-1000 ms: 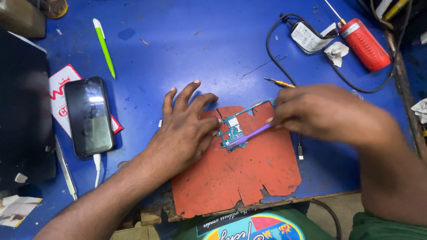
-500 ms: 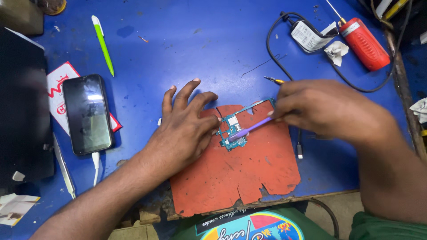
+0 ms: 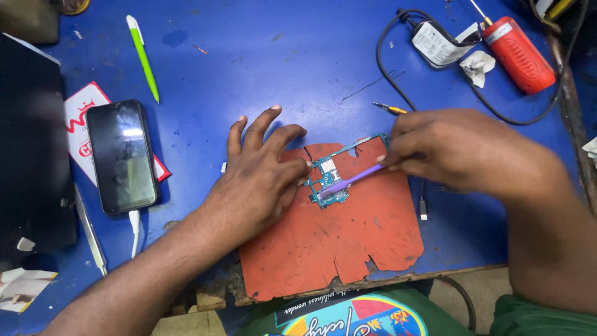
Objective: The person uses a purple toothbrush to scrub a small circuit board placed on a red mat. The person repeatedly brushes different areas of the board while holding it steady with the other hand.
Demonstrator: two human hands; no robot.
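A small teal circuit board [image 3: 328,178] lies on a torn red-orange mat [image 3: 336,236] on the blue table. My left hand [image 3: 258,180] rests flat on the mat's left side, fingertips pressing the board's left edge. My right hand [image 3: 460,152] grips a thin purple tool [image 3: 349,181] whose tip lies across the board. A thin metal strip runs from the board toward my right hand along the mat's top edge.
A dark phone [image 3: 121,155] on a white cable lies at left on a red-and-white card. A green pen [image 3: 143,57] is behind it, tweezers [image 3: 90,233] in front. A red cylindrical tool [image 3: 519,56], black cables and a white adapter [image 3: 438,43] occupy the far right.
The purple tool's tip has shifted slightly over the board with small moves of my right hand. My left hand has stayed on the board's edge.
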